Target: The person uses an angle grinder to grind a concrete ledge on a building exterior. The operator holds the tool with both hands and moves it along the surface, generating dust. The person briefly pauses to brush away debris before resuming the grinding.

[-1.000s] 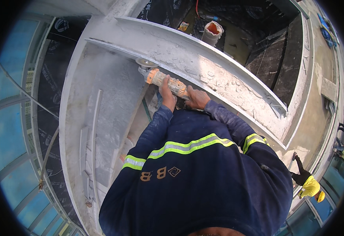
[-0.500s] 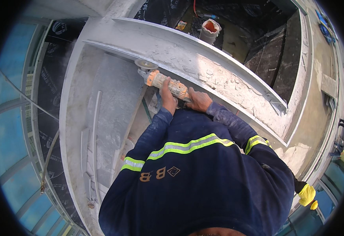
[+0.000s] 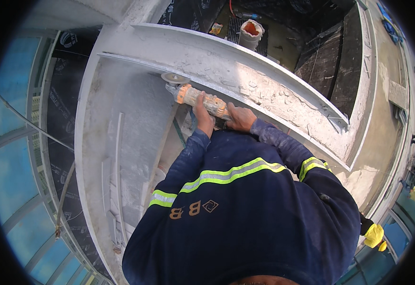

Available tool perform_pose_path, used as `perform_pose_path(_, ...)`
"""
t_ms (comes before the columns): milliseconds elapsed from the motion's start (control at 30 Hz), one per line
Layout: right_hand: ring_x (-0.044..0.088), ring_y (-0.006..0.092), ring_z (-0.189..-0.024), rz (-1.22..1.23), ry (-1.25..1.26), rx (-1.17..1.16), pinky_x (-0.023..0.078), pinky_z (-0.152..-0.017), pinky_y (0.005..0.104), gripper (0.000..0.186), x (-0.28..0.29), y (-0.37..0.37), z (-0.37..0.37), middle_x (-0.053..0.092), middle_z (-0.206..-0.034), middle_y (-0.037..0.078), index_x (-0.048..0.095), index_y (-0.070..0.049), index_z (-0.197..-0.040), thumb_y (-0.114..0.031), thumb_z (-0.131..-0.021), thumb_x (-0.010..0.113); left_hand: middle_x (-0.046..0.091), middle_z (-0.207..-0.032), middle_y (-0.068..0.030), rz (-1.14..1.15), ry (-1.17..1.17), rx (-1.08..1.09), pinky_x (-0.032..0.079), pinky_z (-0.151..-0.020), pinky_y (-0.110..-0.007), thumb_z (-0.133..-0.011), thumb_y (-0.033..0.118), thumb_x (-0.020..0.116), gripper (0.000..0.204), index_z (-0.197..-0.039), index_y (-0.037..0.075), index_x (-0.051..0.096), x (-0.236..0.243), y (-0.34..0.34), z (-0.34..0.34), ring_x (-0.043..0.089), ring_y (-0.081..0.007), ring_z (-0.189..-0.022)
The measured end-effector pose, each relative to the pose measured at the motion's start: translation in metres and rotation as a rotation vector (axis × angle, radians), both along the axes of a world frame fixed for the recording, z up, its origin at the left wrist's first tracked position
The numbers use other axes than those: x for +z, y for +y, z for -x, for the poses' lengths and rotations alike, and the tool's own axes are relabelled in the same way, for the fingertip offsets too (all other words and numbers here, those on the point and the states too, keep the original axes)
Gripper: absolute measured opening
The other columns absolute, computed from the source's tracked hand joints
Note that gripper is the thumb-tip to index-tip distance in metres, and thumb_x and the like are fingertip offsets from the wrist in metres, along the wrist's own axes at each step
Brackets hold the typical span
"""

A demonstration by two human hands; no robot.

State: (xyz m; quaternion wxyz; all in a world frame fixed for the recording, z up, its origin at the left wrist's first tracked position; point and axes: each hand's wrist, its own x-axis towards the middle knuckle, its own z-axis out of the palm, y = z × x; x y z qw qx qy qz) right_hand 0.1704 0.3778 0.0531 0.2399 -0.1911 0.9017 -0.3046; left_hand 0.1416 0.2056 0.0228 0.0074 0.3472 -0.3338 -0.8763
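Gripping a dusty orange-and-grey grinder (image 3: 213,103), both hands are closed on it: the left hand (image 3: 204,116) curls around its middle, the right hand (image 3: 241,118) wraps its back end. Both arms reach forward and come together at the tool. Its round disc (image 3: 175,78) sits right by the near edge of a long pale ledge (image 3: 198,61); I can't tell if they touch. It has hardly moved along that edge in a second, so the work seems to be staying in one spot.
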Motion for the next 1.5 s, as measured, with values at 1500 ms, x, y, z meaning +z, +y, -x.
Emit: perform_pose_path(1500, 0.068, 0.0468, -0.092, -0.027, -0.049, 0.007, 0.054, -0.077, 0.0543, 0.053, 0.006, -0.001, 0.004, 0.069, -0.093, 0.029, 0.041, 0.0, -0.11, -0.03, -0.082, 0.075, 0.059, -0.093, -0.0062, -0.002, -0.014, 0.003, 0.057, -0.075, -0.04, -0.09, 0.022, 0.07, 0.028, -0.109, 0.006, 0.057, -0.002, 0.0, 0.001, 0.065, -0.0226, -0.083)
